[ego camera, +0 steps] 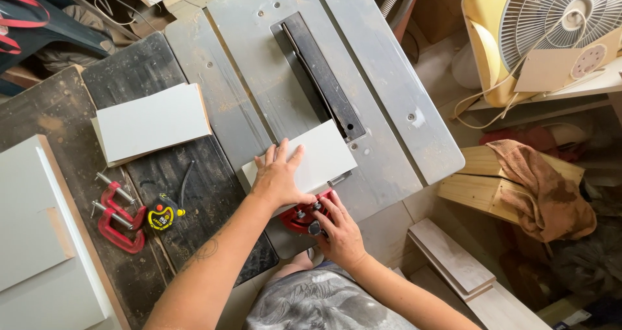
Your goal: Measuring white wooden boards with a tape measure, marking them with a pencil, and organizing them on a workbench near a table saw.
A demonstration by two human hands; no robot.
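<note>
A small white board [317, 158] lies flat on the grey table saw top [259, 77], just in front of the black blade insert [324, 77]. My left hand [277, 174] presses down flat on the board, fingers spread. My right hand [337, 229] grips the screw of a red C-clamp [299, 216] at the board's near edge, at the front rim of the saw table.
Stacked white panels [152, 123] rest on the dark bench at left. Two red C-clamps [116, 216] and a yellow-black tape measure [162, 215] lie near them. A large white panel [39, 239] is at far left. A fan [551, 19], a rag [544, 187] and wood offcuts [453, 259] are at right.
</note>
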